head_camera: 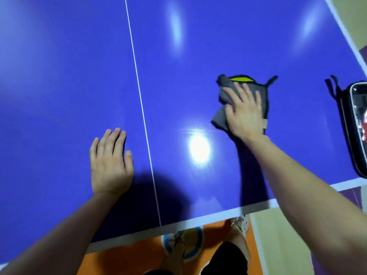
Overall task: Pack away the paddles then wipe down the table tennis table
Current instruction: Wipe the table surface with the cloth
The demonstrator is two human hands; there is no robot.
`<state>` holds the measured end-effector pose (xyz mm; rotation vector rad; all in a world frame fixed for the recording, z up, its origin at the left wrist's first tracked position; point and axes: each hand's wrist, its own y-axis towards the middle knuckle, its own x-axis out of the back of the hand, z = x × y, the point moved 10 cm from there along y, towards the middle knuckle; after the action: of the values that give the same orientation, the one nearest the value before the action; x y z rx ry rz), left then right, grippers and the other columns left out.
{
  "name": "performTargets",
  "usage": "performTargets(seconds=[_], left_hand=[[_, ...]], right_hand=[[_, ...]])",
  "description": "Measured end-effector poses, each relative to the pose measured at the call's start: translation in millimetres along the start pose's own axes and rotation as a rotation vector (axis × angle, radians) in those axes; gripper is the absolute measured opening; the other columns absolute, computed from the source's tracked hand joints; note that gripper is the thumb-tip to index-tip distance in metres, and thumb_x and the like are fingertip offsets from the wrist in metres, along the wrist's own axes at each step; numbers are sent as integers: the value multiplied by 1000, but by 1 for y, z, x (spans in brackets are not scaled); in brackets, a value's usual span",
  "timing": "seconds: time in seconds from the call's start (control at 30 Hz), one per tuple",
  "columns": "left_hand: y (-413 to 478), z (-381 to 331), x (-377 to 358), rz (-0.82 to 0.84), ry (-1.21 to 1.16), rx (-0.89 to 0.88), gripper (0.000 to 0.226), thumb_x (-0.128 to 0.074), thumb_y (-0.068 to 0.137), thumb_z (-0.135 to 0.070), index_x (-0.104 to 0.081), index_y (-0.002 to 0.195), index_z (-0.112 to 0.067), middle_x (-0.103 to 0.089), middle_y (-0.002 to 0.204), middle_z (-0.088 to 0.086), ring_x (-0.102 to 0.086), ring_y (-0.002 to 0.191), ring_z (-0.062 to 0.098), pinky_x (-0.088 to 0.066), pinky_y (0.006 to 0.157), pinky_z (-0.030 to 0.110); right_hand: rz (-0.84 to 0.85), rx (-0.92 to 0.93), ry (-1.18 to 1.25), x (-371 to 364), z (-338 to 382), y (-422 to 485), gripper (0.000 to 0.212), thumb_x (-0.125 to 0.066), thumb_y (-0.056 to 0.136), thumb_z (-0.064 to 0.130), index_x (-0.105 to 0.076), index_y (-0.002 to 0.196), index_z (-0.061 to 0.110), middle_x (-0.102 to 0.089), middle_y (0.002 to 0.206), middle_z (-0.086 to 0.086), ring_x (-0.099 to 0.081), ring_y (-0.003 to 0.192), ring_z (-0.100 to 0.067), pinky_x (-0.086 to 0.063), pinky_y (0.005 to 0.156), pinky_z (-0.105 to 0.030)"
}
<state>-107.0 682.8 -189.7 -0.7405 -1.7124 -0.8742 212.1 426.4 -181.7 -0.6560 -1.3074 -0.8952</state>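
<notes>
Blue table tennis table [59, 76] fills my view. My right hand [245, 114], fingers spread straight, presses a grey cloth [224, 92] flat on it at centre right. My left hand [110, 163] lies flat at lower left, holding nothing. A black paddle case [357, 126] sits at the right edge.

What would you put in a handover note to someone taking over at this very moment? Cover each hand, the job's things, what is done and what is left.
Left hand: open, flat on the blue table, left of the white centre line.
Right hand: open, fingers straight, pressing the grey cloth onto the table right of that line.
Black paddle case: at the table's right edge, something red behind its clear window.
Done: no loose paddles in view, so packing looks finished; wiping is under way.
Left: wipe the rest of the surface, probably lifting the case to clean beneath.
</notes>
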Motion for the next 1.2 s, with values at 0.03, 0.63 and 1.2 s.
performTargets(seconds=[0.03,0.63,1.2], left_hand=[[1,-1,0,6,-11,0,53,-43,104,-25,-52,153,-6,-48,161,10,-36,156,31,-23,128,58],[1,-6,2,51,76,-30,50,-41,108,-26,-45,157,-12,-45,163,10,-33,157,31,-20,130,53],[-157,-103,46,68,113,183,39,-45,102,-32,-61,130,-10,-59,123,15,-53,114,40,-44,96,57]], right_hand=[[11,-93,-9,11,-48,-12,62,-40,100,39,-48,162,37,-35,177,2,-25,166,-23,-15,134,-58],[-10,56,28,19,-26,-149,57,-51,100,42,-55,156,33,-42,173,0,-32,163,-28,-22,130,-61],[110,487,169,4,105,-247,57,-49,105,47,-55,160,33,-35,177,-3,-24,167,-26,-12,135,-53]])
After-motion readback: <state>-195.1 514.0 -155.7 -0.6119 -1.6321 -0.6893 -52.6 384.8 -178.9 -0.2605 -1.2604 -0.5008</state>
